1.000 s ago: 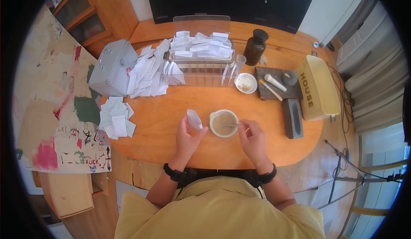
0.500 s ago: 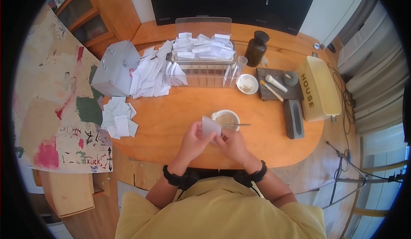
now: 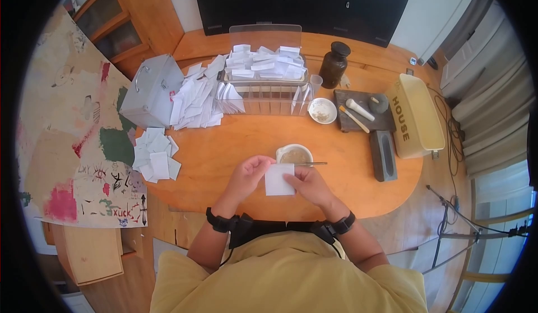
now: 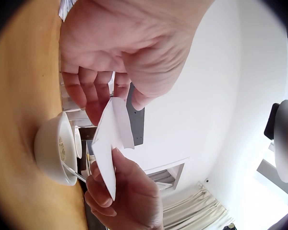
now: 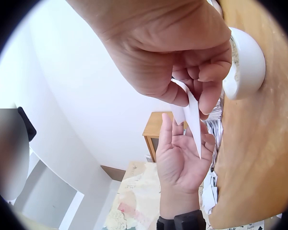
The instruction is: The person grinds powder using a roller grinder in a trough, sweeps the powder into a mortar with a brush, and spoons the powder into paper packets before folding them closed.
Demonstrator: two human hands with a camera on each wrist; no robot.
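Observation:
Between thumb and fingers my right hand point(image 3: 311, 183) pinches a small white paper packet point(image 3: 278, 181), a folded paper that bends partly open along one edge in the left wrist view. My left hand point(image 3: 249, 177) is at the packet's other end, fingers loosely extended; its palm point(image 5: 182, 165) faces the paper in the right wrist view. Just beyond the hands stands a white spouted bowl point(image 3: 278, 155) with beige powder point(image 3: 295, 155) inside. A thin metal tool point(image 3: 318, 163) leans in it, its handle sticking out to the right.
A pile of white paper packets point(image 3: 156, 155) lies at left, with more beside a silver case point(image 3: 151, 91). Behind is a clear divided organizer point(image 3: 263, 104). At right are a small dish point(image 3: 330, 118), dark jar point(image 3: 334, 66), pestle point(image 3: 360, 109), grey stone trough point(image 3: 384, 156) and yellow bin point(image 3: 412, 111).
My right hand left the metal tool in the bowl and came left to take the paper packet from my left hand. The packet now lies flatter to the head view, and the left hand has loosened.

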